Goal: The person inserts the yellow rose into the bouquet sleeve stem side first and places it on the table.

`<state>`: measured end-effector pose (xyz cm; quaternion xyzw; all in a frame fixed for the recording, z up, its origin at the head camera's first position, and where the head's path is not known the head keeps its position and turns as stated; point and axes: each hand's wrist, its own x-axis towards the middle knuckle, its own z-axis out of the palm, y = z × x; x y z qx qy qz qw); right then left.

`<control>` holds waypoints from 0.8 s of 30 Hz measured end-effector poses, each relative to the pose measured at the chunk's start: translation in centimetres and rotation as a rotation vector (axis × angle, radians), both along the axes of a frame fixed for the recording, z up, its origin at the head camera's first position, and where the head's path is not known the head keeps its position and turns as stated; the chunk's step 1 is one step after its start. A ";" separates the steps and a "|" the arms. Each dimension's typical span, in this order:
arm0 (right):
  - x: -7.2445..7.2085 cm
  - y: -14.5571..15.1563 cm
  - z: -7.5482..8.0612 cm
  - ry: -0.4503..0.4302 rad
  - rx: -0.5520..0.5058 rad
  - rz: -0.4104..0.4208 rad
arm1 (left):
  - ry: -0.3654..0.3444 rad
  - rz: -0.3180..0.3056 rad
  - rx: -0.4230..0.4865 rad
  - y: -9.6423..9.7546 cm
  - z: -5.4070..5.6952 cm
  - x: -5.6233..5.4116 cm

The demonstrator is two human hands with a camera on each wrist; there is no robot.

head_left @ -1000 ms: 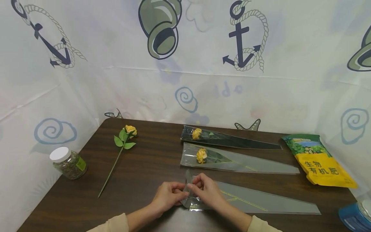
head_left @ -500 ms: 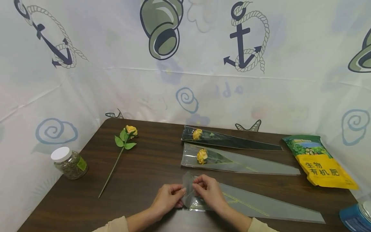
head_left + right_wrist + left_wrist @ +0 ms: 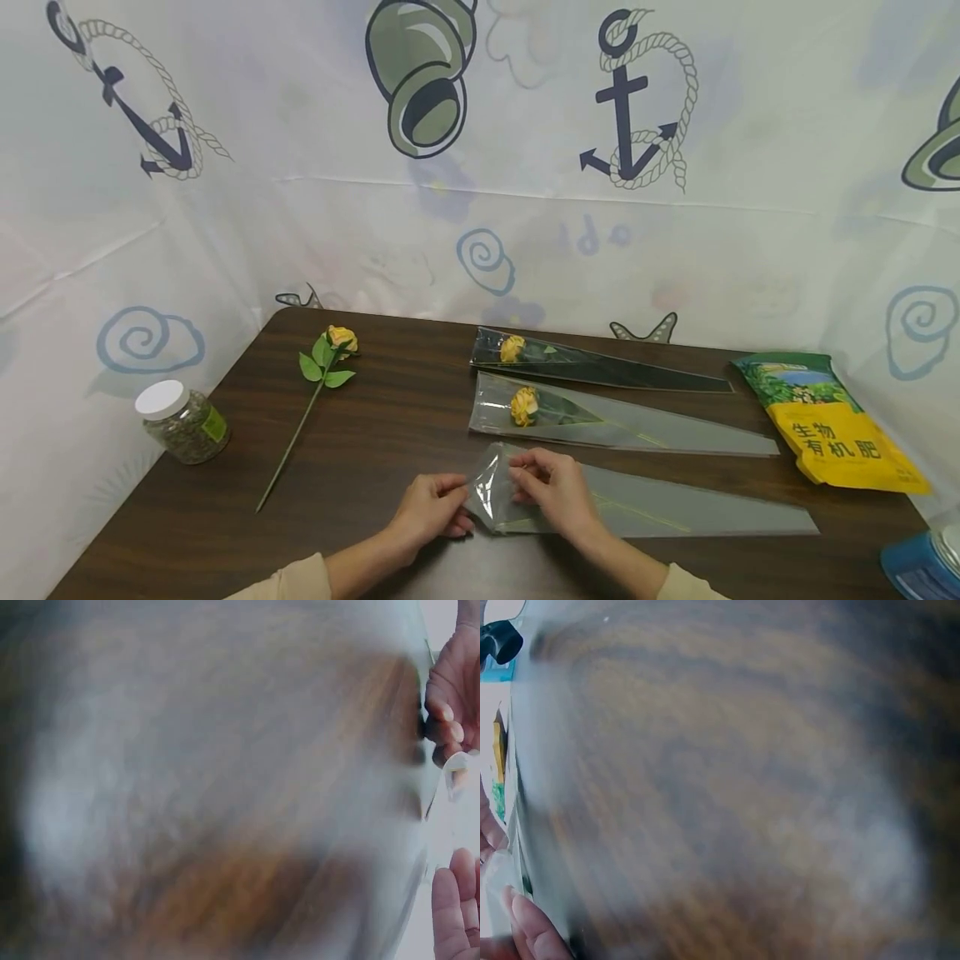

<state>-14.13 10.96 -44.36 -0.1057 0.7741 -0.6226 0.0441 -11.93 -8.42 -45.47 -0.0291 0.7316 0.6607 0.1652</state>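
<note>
My left hand [image 3: 429, 515] pinches the wide left end of a grey, see-through flower sleeve [image 3: 720, 505] between thumb and fingers. Just to the right, my right hand [image 3: 553, 493] pinches the film near the same end. Between the hands the film bulges up and shines. The tapered end lies flat toward the right, with thin gold lines on it. In the left wrist view, the left fingertips [image 3: 536, 930] show at the lower left corner. The right fingers [image 3: 450, 907] appear at the lower right of the right wrist view; both wrist views are mostly blurred tabletop.
Behind lie a grey sleeve [image 3: 675, 429] and a dark sleeve [image 3: 652, 375], each with a yellow rose. A loose yellow rose [image 3: 341, 339] and a white-lidded jar [image 3: 187, 427] are left. A yellow-green fertilizer bag [image 3: 832, 425] and blue can [image 3: 922, 558] stand right on the brown table [image 3: 360, 433].
The film at the sleeve's wide end went from a narrow upright fold to a broader bulge. My right hand moved slightly right, away from the left. The tapered end shifted slightly.
</note>
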 end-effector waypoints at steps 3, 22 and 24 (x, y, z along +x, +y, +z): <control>0.0 0.1 0.3 0.041 0.023 -0.001 | -0.024 0.006 0.025 -0.1 0.0 -0.2; -0.2 0.1 0.2 0.167 0.146 0.008 | 0.352 0.284 -0.720 -15.3 3.3 -7.6; -0.3 0.0 0.1 0.162 0.144 0.000 | 0.325 0.319 -0.800 -17.0 3.1 -8.2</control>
